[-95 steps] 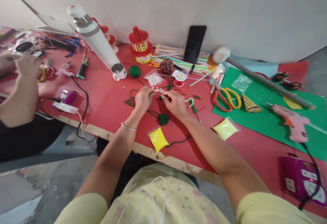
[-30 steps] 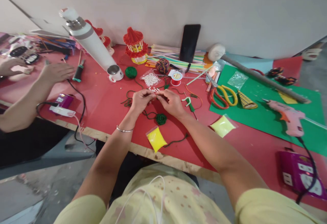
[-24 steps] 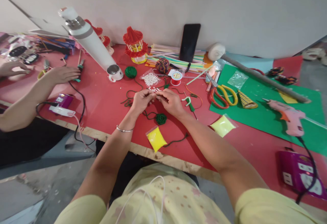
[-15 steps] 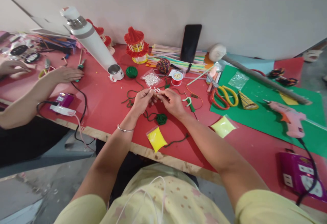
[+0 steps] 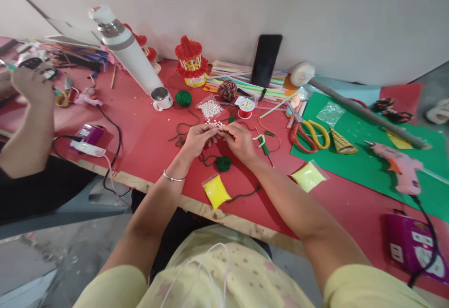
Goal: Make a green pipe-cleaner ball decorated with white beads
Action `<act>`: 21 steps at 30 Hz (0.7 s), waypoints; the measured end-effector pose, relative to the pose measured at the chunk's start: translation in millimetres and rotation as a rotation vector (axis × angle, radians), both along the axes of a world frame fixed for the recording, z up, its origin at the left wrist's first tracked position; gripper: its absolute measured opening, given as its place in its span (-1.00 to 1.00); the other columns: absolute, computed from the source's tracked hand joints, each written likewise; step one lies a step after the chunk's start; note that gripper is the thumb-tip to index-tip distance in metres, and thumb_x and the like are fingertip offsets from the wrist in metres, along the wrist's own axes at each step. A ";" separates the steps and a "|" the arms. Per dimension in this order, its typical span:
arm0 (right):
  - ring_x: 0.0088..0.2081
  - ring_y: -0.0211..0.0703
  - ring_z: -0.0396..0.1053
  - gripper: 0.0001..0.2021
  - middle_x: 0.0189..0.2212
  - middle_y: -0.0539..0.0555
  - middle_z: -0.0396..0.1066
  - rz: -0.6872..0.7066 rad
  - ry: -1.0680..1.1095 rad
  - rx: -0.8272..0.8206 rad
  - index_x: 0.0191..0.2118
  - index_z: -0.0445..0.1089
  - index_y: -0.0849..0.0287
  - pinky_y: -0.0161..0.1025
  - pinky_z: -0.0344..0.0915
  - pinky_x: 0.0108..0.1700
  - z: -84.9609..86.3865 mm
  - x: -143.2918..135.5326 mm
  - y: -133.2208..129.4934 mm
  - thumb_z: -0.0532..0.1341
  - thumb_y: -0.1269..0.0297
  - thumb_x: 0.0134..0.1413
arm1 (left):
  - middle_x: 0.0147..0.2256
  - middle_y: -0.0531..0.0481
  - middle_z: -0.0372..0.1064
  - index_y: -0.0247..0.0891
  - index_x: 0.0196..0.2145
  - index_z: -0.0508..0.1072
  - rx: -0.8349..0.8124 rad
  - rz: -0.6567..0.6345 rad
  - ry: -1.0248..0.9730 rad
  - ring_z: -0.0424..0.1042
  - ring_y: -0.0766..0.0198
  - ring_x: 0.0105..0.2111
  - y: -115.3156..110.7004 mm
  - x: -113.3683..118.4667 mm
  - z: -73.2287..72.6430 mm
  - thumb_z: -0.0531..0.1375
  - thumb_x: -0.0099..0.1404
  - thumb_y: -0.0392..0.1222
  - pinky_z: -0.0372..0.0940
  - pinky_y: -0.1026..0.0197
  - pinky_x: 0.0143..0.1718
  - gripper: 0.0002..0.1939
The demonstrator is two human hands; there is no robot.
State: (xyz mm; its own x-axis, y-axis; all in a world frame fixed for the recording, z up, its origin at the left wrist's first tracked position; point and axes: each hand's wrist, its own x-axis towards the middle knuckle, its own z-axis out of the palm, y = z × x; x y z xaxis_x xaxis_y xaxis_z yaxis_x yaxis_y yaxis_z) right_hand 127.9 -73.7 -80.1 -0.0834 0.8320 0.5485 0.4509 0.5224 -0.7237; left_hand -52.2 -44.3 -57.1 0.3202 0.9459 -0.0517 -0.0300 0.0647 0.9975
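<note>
My left hand (image 5: 198, 140) and my right hand (image 5: 239, 142) meet fingertip to fingertip over the red table, both pinched. Whatever is between the fingers is too small to make out. Loose white beads (image 5: 214, 123) lie just beyond the fingertips, and a clear bag of white beads (image 5: 209, 108) is behind them. A coiled dark green yarn piece (image 5: 223, 163) sits below my hands, with a yellow packet (image 5: 216, 191) nearer the edge. To the right of my right hand are a green-handled hook (image 5: 265, 150) and a pale bent strip (image 5: 260, 139). A red thread spool (image 5: 246, 107) stands behind.
At left, a co-worker's hand (image 5: 31, 83) is near a pink glue gun (image 5: 87, 98). A white flask (image 5: 131, 57) and cup (image 5: 162, 99) stand back left. Scissors (image 5: 308, 137), another glue gun (image 5: 396, 165) and a purple power box (image 5: 416, 245) are at right.
The co-worker's hand has moved left, off the green tool, and the pink glue gun there now shows. The view has shifted slightly. My hands keep nearly the same pose.
</note>
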 end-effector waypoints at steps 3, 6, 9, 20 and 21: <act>-0.19 -0.12 0.46 -0.69 -0.21 0.11 0.52 -0.007 -0.021 -0.010 0.02 0.55 0.10 -0.20 0.38 -0.11 1.4 0.2 -0.8 0.16 0.07 0.41 | -0.56 0.00 0.46 -0.33 -0.39 0.59 -0.040 0.031 -0.018 0.33 0.43 -0.64 0.7 0.4 1.1 0.42 0.14 0.10 0.16 0.37 -0.64 -0.62; -0.19 -0.12 0.46 -0.70 -0.22 0.11 0.53 0.002 -0.016 -0.004 -0.04 0.57 0.11 -0.20 0.37 -0.11 3.3 0.4 -1.4 0.16 0.07 0.40 | -0.54 -0.01 0.48 -0.33 -0.37 0.59 -0.050 0.015 -0.020 0.34 0.43 -0.63 0.2 0.2 1.9 0.43 0.13 0.11 0.18 0.36 -0.64 -0.60; -0.18 -0.12 0.47 -0.70 -0.23 0.10 0.54 0.009 -0.001 -0.011 -0.08 0.58 0.09 -0.19 0.38 -0.10 4.1 0.5 -1.6 0.17 0.05 0.40 | -0.51 -0.03 0.51 -0.33 -0.35 0.58 -0.064 0.000 -0.030 0.37 0.41 -0.61 -0.2 -0.4 1.7 0.43 0.12 0.12 0.20 0.36 -0.63 -0.59; -0.13 -0.09 0.49 -0.71 -0.16 0.12 0.56 0.048 0.051 -0.004 -0.01 0.57 0.08 -0.16 0.40 -0.04 2.5 0.4 -1.5 0.20 0.06 0.38 | -0.52 -0.01 0.50 -0.33 -0.32 0.56 -0.108 0.048 -0.125 0.39 0.42 -0.60 0.9 -2.5 0.9 0.49 0.05 -0.03 0.21 0.37 -0.61 -0.64; -0.14 -0.09 0.49 -0.69 -0.16 0.13 0.56 0.047 0.048 0.001 0.04 0.56 0.09 -0.16 0.40 -0.04 1.6 0.6 -1.2 0.20 0.06 0.38 | -0.52 0.00 0.49 -0.33 -0.33 0.55 -0.122 0.062 -0.140 0.40 0.42 -0.60 0.8 -2.4 2.6 0.50 0.03 -0.03 0.21 0.38 -0.60 -0.63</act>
